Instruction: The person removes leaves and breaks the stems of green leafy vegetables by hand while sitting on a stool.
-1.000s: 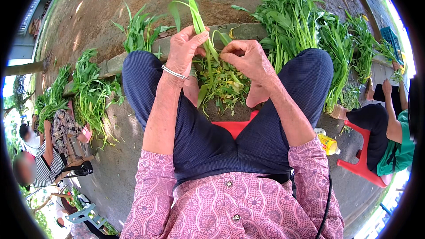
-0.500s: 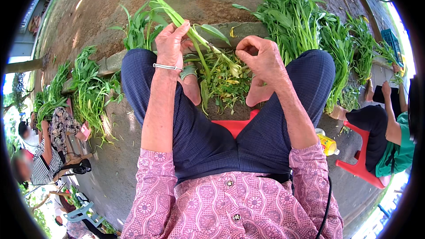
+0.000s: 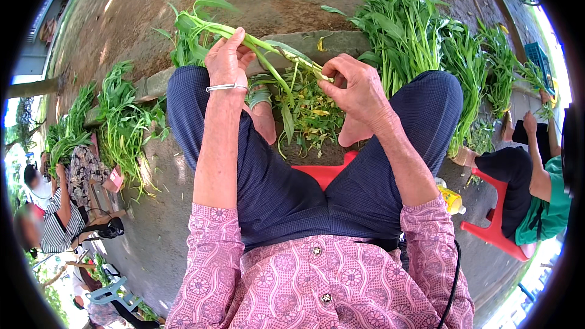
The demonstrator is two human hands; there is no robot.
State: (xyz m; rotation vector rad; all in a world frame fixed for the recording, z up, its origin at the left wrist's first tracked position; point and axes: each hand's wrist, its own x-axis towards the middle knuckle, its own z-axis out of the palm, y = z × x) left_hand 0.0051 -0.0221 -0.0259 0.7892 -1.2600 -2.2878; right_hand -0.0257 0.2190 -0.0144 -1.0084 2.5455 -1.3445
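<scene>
My left hand (image 3: 228,61), with a silver bangle on its wrist, grips a leafy green vegetable stalk (image 3: 263,44) near its middle. The leafy end sticks out to the upper left of that hand. My right hand (image 3: 356,82) pinches the stalk's pale lower end between thumb and fingers, so the stalk runs slanting between both hands. One long leaf hangs down from it between my knees. Below, a heap of plucked leaves (image 3: 314,116), some yellow, lies on the ground between my feet.
Tall bundles of leafy greens (image 3: 399,36) stand by my right knee; more greens (image 3: 125,109) lie at the left. Under me is a red stool (image 3: 317,174). A yellow bottle (image 3: 451,200) lies at my right. Seated people work at both sides, one on a red stool (image 3: 496,213).
The stalk has swung lower toward level, its leafy end dropping at the left. My right hand has moved slightly left and taken hold of the stalk's lower end.
</scene>
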